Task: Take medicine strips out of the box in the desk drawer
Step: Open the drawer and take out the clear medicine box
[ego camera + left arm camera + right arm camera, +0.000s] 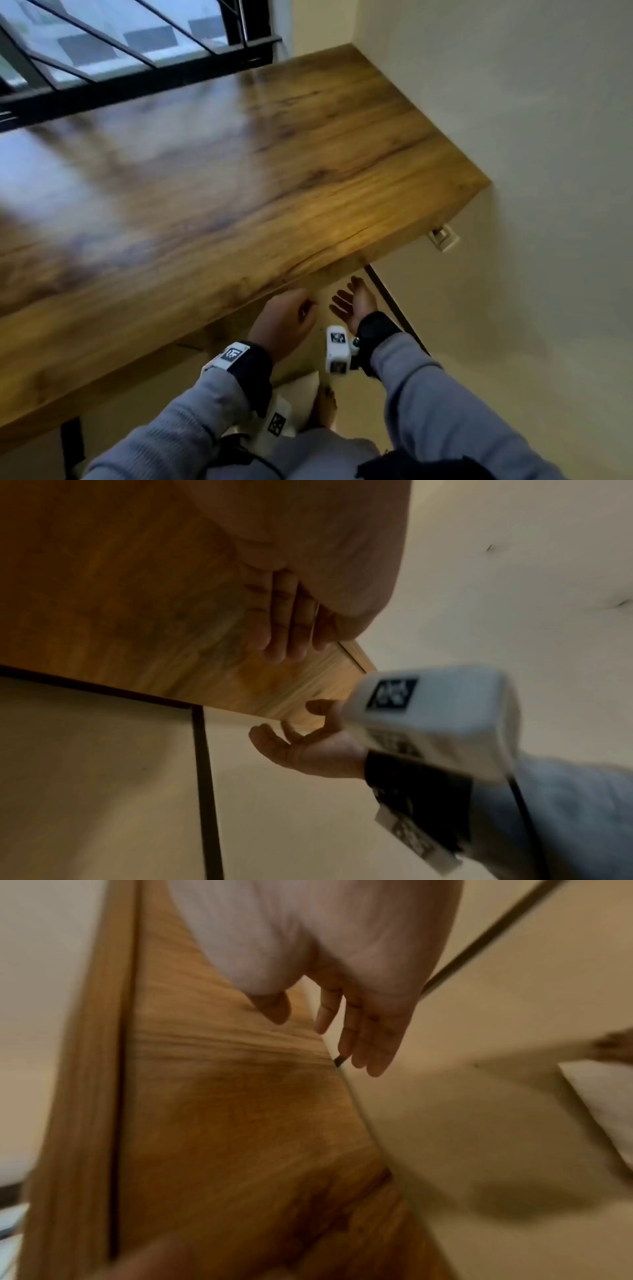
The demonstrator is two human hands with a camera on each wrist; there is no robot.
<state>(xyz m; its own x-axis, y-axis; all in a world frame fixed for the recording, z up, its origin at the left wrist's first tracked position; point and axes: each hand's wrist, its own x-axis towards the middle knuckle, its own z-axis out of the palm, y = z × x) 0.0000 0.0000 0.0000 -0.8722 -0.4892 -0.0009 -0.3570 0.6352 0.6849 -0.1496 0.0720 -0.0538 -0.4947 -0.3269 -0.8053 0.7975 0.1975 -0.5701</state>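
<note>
grainy wooden drawer front (240,669), slack fingers (284,631)

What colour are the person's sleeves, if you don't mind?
Grey sleeves; clearest in the head view.

Head view: from high above, looking steeply down over the glossy brown wooden desk top (239,164) toward both wrists. Left wrist view: from low under the desk, facing up along the pale wooden drawer front (267,685), close. Right wrist view: close against the same drawer front, blurred. Shared by all: desk's near right corner.
</note>
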